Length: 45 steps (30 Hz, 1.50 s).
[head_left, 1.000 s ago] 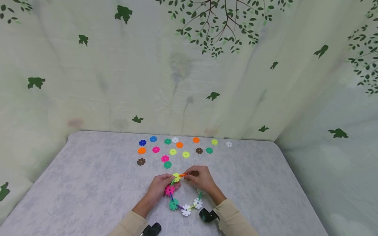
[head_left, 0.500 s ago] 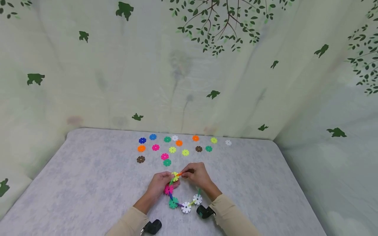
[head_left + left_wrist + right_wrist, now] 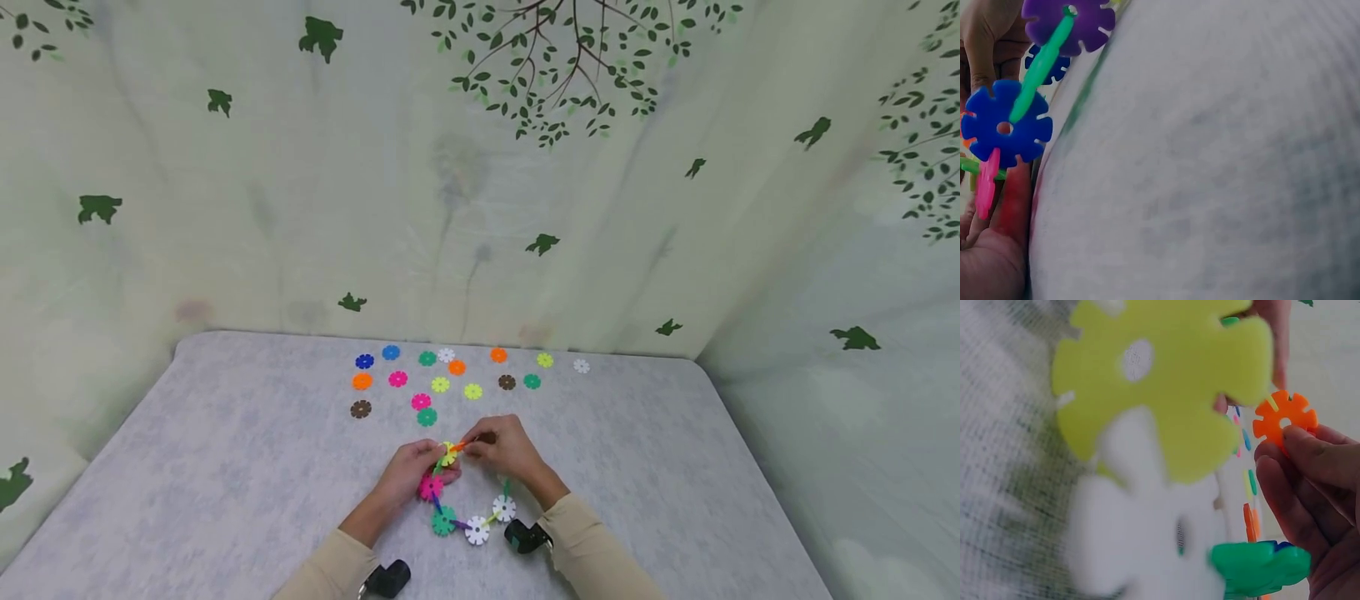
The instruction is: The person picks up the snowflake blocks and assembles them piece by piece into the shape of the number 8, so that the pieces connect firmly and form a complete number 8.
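A chain of notched plastic snowflake discs hangs in a loop. My left hand [image 3: 408,477] holds its upper left end near a yellow disc [image 3: 448,457] and a pink disc [image 3: 431,490]. Between thumb and fingers, my right hand [image 3: 508,448] pinches an orange disc [image 3: 1265,426], whose edge meets the yellow disc. Lower down follow a teal disc [image 3: 442,522] and two white discs [image 3: 477,532], with thin edge-on discs between them. In the left wrist view, a blue disc [image 3: 985,122] and a purple disc [image 3: 1088,28] of the chain show. The far end is partly hidden behind the right wrist.
Several loose discs lie scattered at the back of the grey cloth-covered table [image 3: 225,467], among them a brown disc [image 3: 361,409] and a teal disc [image 3: 427,417]. A curtain [image 3: 390,208] printed with leaves hangs behind the table.
My right hand has moved slightly left, bringing the orange disc from the yellow disc's side closer onto its edge. The left hand keeps its hold; the loose discs stay put.
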Tool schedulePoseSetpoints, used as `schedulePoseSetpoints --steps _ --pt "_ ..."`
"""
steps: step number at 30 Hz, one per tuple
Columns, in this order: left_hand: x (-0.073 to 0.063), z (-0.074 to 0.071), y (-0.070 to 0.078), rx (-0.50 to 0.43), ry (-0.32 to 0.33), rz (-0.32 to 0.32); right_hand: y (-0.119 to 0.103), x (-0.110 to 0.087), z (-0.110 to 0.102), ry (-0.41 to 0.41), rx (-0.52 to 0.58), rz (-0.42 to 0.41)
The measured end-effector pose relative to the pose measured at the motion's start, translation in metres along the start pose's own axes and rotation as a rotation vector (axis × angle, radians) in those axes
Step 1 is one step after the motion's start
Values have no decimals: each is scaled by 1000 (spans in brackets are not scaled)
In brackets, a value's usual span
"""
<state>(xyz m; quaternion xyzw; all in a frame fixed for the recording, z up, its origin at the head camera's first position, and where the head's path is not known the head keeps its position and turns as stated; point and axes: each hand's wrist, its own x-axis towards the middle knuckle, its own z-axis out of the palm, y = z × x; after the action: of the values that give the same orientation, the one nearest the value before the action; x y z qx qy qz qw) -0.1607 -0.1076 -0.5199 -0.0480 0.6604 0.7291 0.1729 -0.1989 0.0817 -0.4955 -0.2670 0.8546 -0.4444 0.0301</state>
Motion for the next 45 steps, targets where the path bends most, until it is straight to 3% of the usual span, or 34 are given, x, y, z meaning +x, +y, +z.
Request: schedulePoseSetpoints --steps 8,12,19,25,28,32,38,45 --pt "2 -3 4 23 -97 -24 0 3 -6 -72 -11 -36" --pt "3 -4 3 26 -113 -45 8 4 -15 -80 23 25" --pt "4 -5 5 33 -96 -71 43 0 -51 99 20 232" --pt "3 -8 7 27 -100 -54 93 3 -91 342 -52 472" --pt "3 -8 5 0 -116 -46 118 4 -111 422 -80 586" --pt "4 -8 1 -16 -136 -46 138 8 -125 391 -171 649" --pt "5 -6 0 15 -119 -77 142 19 -130 280 -356 666" --pt "3 -10 1 -25 -136 -67 141 28 -130 309 -322 633"
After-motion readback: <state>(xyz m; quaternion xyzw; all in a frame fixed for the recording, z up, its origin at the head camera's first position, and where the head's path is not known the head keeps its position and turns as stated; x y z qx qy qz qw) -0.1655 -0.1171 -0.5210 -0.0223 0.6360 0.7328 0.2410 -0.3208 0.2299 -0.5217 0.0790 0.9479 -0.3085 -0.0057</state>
